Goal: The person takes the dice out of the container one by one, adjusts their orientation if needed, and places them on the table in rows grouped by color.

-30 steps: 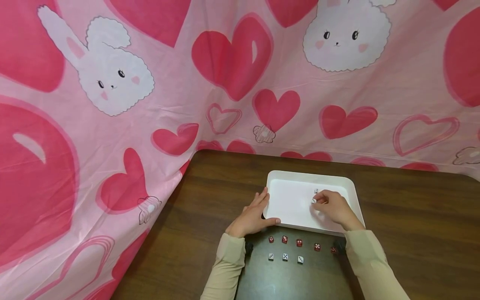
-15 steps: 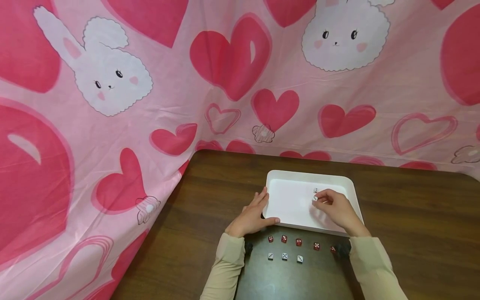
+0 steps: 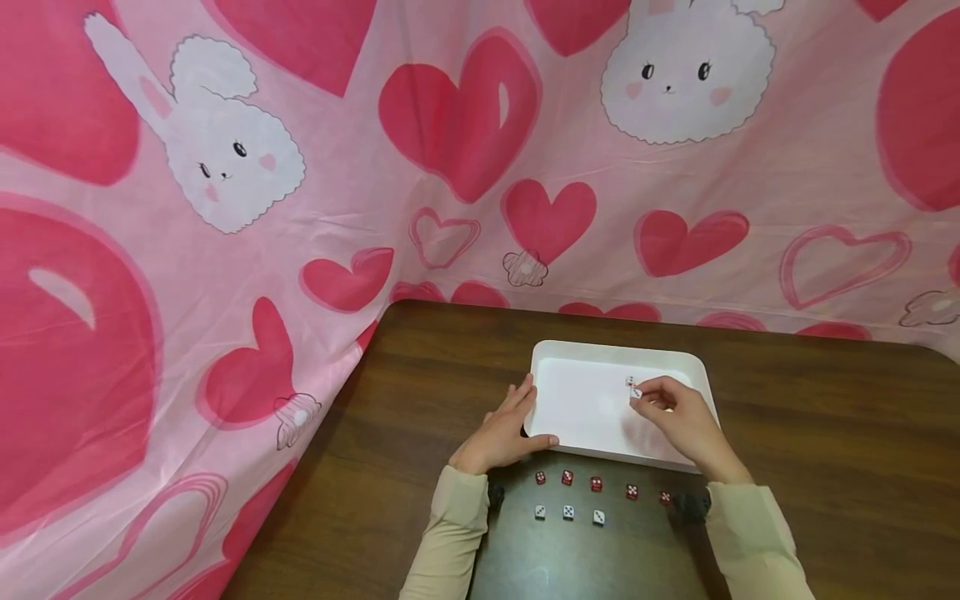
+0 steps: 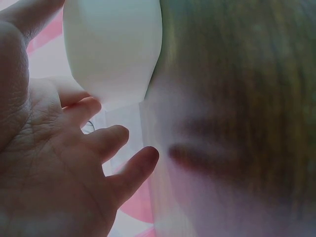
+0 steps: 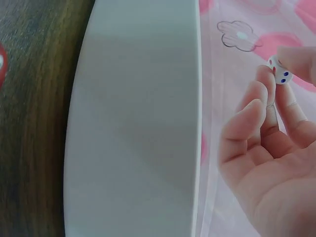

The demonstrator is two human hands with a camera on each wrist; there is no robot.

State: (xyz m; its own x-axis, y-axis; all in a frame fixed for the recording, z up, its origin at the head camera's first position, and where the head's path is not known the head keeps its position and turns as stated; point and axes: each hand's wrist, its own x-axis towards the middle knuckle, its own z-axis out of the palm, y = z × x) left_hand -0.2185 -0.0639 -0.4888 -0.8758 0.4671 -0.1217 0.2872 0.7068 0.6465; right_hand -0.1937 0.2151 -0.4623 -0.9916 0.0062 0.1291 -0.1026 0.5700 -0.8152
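Observation:
My right hand (image 3: 686,421) pinches a white die (image 3: 636,392) between thumb and fingertips, above the right part of the white tray (image 3: 577,417). Close up in the right wrist view, this same die (image 5: 281,71) shows red and blue pips. Just beyond it, another white die (image 3: 630,380) is in the tray. My left hand (image 3: 498,437) rests against the tray's near left corner, its fingers along the left side and its thumb at the front edge. In the left wrist view the fingers of my left hand (image 4: 74,153) are spread and slightly bent.
In front of the tray, several red dice (image 3: 596,483) lie in a row on the dark wooden table (image 3: 420,375). Nearer still is a row of three white dice (image 3: 568,512). A pink curtain (image 3: 465,167) with hearts and rabbits hangs behind and to the left.
My right hand has moved slightly away from me and to the right with the die, nearer the other die in the tray. My left hand has stayed at the tray corner.

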